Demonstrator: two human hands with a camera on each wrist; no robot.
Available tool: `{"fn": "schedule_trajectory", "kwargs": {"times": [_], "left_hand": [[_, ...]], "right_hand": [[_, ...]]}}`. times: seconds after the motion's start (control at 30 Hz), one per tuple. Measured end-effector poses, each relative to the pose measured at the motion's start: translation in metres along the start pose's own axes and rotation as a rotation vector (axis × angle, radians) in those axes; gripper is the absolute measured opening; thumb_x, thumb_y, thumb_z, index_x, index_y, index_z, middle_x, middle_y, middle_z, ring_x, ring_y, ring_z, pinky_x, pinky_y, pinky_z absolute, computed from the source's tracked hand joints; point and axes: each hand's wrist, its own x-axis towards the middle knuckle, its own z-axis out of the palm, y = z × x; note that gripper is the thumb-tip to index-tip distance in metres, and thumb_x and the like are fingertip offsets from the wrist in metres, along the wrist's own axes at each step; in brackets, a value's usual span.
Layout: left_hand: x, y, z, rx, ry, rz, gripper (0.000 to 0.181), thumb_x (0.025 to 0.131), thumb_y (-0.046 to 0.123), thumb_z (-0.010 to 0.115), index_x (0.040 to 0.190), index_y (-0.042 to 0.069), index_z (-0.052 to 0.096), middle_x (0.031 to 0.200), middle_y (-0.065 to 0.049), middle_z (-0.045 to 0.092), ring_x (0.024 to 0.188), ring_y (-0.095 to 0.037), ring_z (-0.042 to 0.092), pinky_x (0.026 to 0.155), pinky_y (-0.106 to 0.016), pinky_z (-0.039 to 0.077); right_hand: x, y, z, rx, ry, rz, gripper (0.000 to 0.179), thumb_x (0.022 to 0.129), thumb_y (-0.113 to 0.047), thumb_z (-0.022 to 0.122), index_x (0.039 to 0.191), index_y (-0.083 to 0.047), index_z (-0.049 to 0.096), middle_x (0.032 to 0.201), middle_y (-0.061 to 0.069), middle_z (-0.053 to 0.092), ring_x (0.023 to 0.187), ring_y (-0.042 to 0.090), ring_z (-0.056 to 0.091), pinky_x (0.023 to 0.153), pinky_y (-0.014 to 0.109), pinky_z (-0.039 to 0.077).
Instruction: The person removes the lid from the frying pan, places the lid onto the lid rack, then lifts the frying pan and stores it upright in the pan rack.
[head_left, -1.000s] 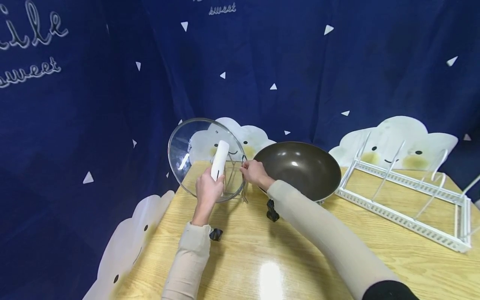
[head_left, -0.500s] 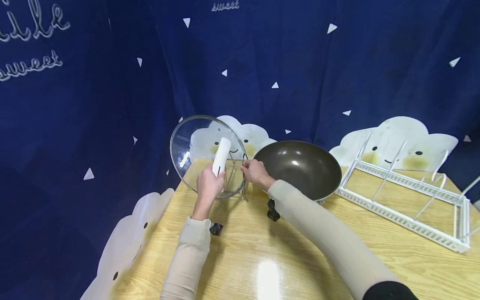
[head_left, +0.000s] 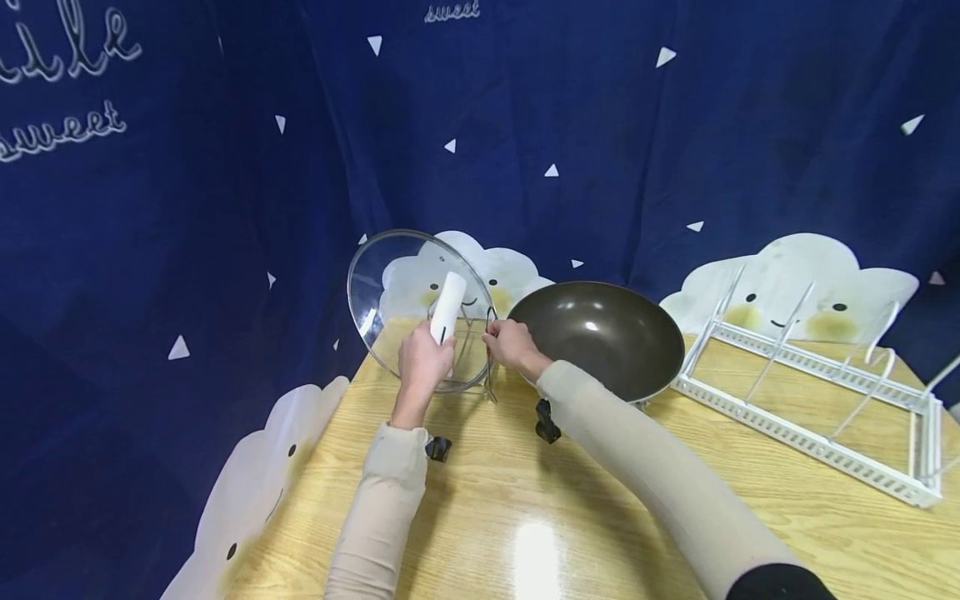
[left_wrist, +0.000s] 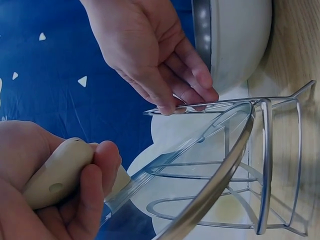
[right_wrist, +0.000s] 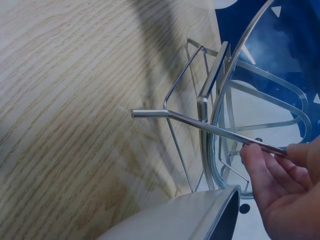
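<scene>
A round glass lid point(head_left: 397, 292) with a white handle point(head_left: 448, 302) stands on edge at the table's far left. My left hand point(head_left: 423, 362) grips that handle point(left_wrist: 60, 175). The lid's metal rim point(left_wrist: 220, 180) sits inside a chrome wire stand point(left_wrist: 265, 165). My right hand point(head_left: 501, 337) pinches the stand's top rod point(right_wrist: 200, 120) between thumb and fingers point(right_wrist: 265, 170). Right behind that hand sits a dark wok point(head_left: 600, 333); its pale outer wall point(left_wrist: 240, 40) is close to the stand.
A white slotted dish rack point(head_left: 817, 400) with wire dividers stands at the table's right. The wooden table point(head_left: 525, 517) ends at a dark blue cloud-print curtain point(head_left: 187, 208) on the left and behind. Small black parts point(head_left: 546, 421) lie near the wok.
The lid and my left hand have shifted slightly right and up, closer into the wire stand. My right hand stays on the stand's top rod.
</scene>
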Motion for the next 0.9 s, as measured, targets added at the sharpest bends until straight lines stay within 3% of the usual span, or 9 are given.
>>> {"fn": "schedule_trajectory", "kwargs": {"times": [0.47,0.9], "left_hand": [[0.011,0.007,0.003,0.006,-0.02,-0.002,0.03,0.083,0.02,0.068,0.102,-0.003,0.061,0.084,-0.017,0.064,0.072,-0.033,0.061,0.061,-0.041,0.05],[0.012,0.005,0.015,-0.032,0.02,-0.006,0.03,0.083,0.02,0.071,0.1,-0.002,0.06,0.082,-0.017,0.064,0.071,-0.033,0.062,0.06,-0.041,0.051]], "right_hand": [[0.002,0.0,0.001,-0.016,0.022,-0.024,0.022,0.097,-0.019,0.054,0.08,-0.006,0.062,0.067,0.0,0.061,0.059,0.017,0.053,0.05,0.026,0.041],[0.004,0.0,0.001,-0.104,0.033,-0.032,0.024,0.097,-0.021,0.053,0.079,-0.008,0.062,0.066,-0.001,0.063,0.063,0.018,0.056,0.056,0.027,0.044]]}}
